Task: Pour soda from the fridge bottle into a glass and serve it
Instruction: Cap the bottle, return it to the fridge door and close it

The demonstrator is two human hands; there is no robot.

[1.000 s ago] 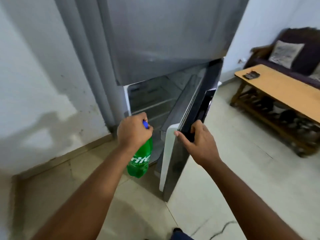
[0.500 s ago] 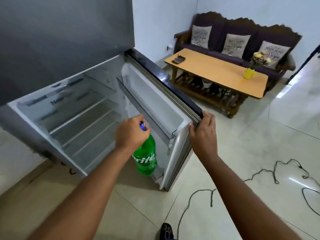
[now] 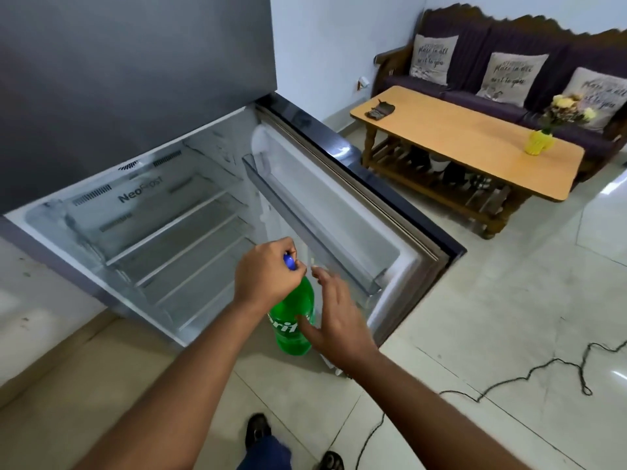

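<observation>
The bottle is green with a blue cap, the sofa dark purple, the vase yellow.

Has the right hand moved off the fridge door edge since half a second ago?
Yes. The right hand has let go of the fridge door edge and come in toward the green Sprite bottle, fingers open beside it.

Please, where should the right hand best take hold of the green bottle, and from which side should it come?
Grip the wide labelled body of the green bottle from its right side. The left hand already covers the neck and blue cap, so the upright bottle's body is the free part, and the open right hand is beside it.
</observation>
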